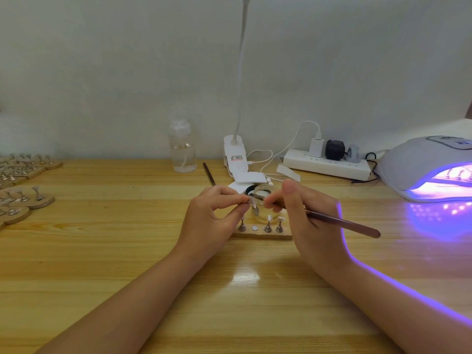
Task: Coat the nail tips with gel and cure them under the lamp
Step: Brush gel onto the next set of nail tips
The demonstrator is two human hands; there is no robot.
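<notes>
Wooden tabletop (pixel 102 251) against a plain white wall. My left hand (pixel 212 221) pinches one nail tip (pixel 253 203); my right hand (pixel 306 213) grips one brush (pixel 339 222) touching it. Three tips stand on the wooden holder (pixel 260 235) below. One curing lamp (pixel 429 167) glows violet, right.

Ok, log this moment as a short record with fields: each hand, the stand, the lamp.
left hand: pinches a small clear nail tip on a metal peg, lifted off the stand
right hand: holds a thin brown brush, bristle end at the nail tip
wooden peg stand: three pegs standing, one bare white disc
clear glass gel jar: open, behind the stand
white curing lamp: lit violet, far right
</notes>
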